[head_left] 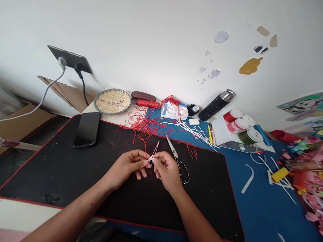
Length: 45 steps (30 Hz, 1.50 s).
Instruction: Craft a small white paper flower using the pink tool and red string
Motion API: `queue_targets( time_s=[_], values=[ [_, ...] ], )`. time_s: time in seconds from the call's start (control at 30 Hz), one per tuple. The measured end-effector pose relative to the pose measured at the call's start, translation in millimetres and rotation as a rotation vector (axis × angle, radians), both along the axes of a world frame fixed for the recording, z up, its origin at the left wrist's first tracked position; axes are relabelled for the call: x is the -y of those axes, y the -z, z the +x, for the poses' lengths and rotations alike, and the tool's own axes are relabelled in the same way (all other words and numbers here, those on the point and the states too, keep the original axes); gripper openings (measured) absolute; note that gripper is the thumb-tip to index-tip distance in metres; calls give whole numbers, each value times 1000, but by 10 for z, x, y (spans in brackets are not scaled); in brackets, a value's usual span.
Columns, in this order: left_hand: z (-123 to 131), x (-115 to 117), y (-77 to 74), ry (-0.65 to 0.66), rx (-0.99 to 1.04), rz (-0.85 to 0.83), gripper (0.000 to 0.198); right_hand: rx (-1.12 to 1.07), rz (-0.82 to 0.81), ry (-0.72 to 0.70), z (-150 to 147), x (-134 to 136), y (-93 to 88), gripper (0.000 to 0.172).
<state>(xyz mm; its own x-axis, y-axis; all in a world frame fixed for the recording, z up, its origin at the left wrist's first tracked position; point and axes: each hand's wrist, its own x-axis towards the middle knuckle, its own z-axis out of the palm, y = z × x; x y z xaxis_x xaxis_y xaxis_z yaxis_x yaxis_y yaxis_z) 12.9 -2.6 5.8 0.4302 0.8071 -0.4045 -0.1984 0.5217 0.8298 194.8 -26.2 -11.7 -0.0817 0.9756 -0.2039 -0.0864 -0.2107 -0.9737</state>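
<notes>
Two forearms [83, 205] are framing a shared grip, the left hand [128, 165] and right hand [166, 169] pinching a white strip [150, 158], apparently working it beside the red cord [145, 148] just left, the next move calling for steady tension.

Phone [87, 129] on mat [209, 201]; flask [213, 110] near wall [151, 43]; plugs [62, 63] in socket [71, 59].

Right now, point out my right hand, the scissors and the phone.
Right hand [166, 168]: head view, middle of the hand.
Scissors [174, 152]: head view, around the pivot.
Phone [87, 129]: head view, middle of the dark screen.
</notes>
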Motion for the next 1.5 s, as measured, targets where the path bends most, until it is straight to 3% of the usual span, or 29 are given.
queue_targets(
  time_s=[0.2,0.63,1.07,1.3,1.5],
  values=[
    [-5,7,21,73,-3,-31,46,-2,-7,2,7,5,14,34],
    [-8,8,-5,107,-15,-16,39,-21,7,-7,18,5,11,35],
    [-1,23,-14,107,-119,114,38,-68,12,-29,28,1,10,38],
    [-23,-7,37,-37,-158,174,34,-32,1,-56,22,6,19,35],
    [-43,-10,21,-70,-220,260,30,-39,-4,-71,28,6,23,35]
  ],
)
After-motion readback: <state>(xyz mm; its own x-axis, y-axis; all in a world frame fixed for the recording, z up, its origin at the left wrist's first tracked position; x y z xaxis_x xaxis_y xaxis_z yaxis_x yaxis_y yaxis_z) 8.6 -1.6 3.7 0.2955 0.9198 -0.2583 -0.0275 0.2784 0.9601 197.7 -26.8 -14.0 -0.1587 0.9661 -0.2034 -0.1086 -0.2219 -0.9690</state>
